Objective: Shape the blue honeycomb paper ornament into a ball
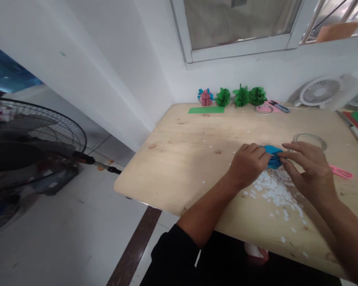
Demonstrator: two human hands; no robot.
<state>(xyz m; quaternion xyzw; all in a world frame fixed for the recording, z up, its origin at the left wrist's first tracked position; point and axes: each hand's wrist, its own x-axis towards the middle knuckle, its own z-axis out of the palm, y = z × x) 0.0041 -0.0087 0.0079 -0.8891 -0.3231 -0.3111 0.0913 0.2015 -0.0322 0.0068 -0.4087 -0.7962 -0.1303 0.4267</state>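
A blue folded-paper piece (273, 162) with layered edges is held just above the table, between my two hands. My left hand (248, 162) is closed on its left side, fingers curled over the edge. From the right, my right hand (312, 169) pinches the other side with thumb and fingertips. The hands partly cover the paper. Many small white paper bits (279, 190) lie scattered below it. A pink-handled tool (341, 171) rests beside my right wrist, partly hidden. Behind that hand lies a clear tape roll (312, 136).
Several paper pompom flowers (241, 96) line the wall, with a green strip (206, 110) before them. Nearby are another tape roll (264, 109), thread snips (279, 106) and a small white fan (320, 92). A black floor fan (74, 131) stands left of the table (167, 167).
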